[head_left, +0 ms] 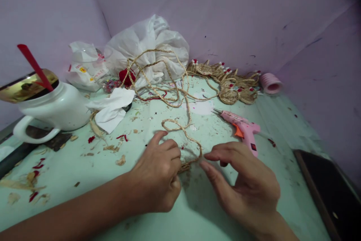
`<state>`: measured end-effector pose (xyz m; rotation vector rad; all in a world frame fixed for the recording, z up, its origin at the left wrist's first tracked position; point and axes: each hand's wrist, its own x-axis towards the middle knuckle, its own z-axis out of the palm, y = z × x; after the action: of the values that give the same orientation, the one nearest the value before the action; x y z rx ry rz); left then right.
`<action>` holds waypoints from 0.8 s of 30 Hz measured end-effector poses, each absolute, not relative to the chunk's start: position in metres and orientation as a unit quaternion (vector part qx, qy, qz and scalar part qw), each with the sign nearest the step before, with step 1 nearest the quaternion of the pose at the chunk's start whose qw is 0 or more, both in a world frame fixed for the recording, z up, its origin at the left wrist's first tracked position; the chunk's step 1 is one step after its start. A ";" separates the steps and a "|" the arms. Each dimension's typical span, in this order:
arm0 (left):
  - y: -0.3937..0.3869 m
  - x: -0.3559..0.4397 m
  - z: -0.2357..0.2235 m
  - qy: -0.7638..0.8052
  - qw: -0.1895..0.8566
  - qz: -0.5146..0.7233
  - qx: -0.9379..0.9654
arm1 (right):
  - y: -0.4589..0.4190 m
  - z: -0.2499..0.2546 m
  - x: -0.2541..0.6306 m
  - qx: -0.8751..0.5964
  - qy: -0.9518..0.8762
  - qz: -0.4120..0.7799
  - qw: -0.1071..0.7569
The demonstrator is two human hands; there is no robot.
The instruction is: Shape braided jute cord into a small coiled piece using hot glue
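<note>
Smooth green tabletop (149, 120), fibre-littered. Left hand (162, 175) curled, clamped on plaited, looping cord (194, 140); right hand (248, 181) beside it, thumb and forefinger slightly apart.

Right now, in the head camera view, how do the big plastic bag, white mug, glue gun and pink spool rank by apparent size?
1. Big plastic bag
2. White mug
3. Glue gun
4. Pink spool

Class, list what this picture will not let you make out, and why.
Head view, throughout:
Left hand's grip on the braided cord: hidden by its own knuckles.
Dark slab's full outline: cut off by the right edge.
Straw's lower end: hidden inside the white mug.
</note>
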<state>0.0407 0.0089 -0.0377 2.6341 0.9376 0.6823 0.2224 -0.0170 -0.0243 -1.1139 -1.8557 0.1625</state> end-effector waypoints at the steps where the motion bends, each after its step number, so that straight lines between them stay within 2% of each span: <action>1: 0.009 0.041 -0.038 0.324 0.131 0.237 0.906 | -0.016 -0.024 0.224 -0.461 -0.744 0.068 0.479; 5: 0.010 0.042 -0.038 0.322 0.130 0.242 0.906 | -0.016 -0.026 0.225 -0.471 -0.713 0.065 0.516; 13: 0.009 0.042 -0.037 0.323 0.135 0.226 0.909 | -0.015 -0.021 0.224 -0.523 -0.659 0.098 0.532; 18: 0.010 0.042 -0.036 0.319 0.128 0.224 0.912 | -0.013 -0.021 0.226 -0.547 -0.649 0.090 0.521; 24: 0.009 0.035 -0.033 0.311 0.065 0.269 0.909 | -0.015 -0.023 0.229 -0.453 -0.760 0.076 0.459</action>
<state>0.0348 0.0093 -0.0332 2.7448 0.9393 0.8113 0.2287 -0.0147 -0.0235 -1.1164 -1.8723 0.1870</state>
